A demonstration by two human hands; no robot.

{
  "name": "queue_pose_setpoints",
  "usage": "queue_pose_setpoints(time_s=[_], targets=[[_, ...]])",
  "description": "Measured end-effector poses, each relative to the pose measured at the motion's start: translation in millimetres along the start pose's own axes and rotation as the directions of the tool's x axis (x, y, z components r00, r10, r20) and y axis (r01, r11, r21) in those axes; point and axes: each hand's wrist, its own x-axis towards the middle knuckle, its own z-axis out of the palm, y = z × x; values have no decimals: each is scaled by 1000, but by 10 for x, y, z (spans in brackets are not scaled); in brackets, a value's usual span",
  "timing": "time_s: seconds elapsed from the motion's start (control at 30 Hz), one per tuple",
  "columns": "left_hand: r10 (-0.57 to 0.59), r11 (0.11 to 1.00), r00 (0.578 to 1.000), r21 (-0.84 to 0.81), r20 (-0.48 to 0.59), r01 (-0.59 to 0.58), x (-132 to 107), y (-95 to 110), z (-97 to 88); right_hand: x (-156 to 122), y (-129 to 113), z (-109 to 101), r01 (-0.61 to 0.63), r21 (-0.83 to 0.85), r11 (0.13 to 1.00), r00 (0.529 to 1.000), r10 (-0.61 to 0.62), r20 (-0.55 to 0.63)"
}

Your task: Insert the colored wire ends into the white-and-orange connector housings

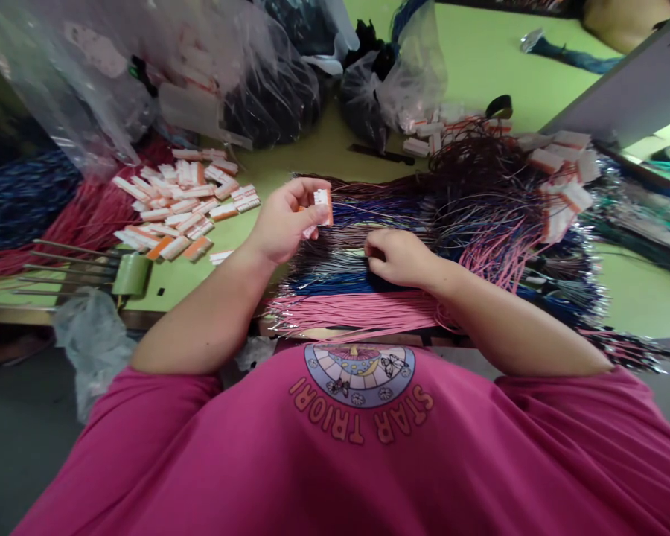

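My left hand [287,219] is closed round a white and orange plastic connector housing [323,207], held up over the left end of the wires. A thin wire seems to run from it to the right. My right hand [400,257] rests low over the bundled wires, fingers curled together; what they pinch, if anything, is too small to make out. Beneath both hands lie rows of wires sorted by colour: brown, purple, grey, blue wires [335,283] and pink wires [357,311] nearest my body. Silvery tips show at the wires' left ends.
Loose connector housings [184,197] are heaped on the green table at left. Wired housings [563,179] lie in a tangle at right. Plastic bags [273,82] stand behind, near a dark flat tool [380,155]. A green cylinder with metal rods [131,275] sits at the left edge.
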Motion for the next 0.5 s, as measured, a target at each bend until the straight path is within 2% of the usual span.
queue_pose_setpoints(time_s=[0.1,0.23,0.3,0.37,0.4,0.5], targets=[[-3,1000,1000,-18,7,3,-1,3,5,-7,-6,-52,39,48,998,998,-41,47],[-10,1000,1000,-23,8,10,-13,21,20,-90,8,-198,100,-114,988,983,-80,168],[-14,999,1000,-35,8,14,-19,30,28,-154,21,-289,70,-177,982,993,-52,109],[-14,999,1000,-39,8,15,-22,31,32,-220,32,-364,31,-180,983,999,-26,33],[-17,999,1000,-33,10,17,-22,27,31,-248,36,-390,25,-171,985,999,-19,34],[-19,1000,1000,5,20,19,-15,-2,15,-302,54,-416,119,-78,990,977,-103,188]])
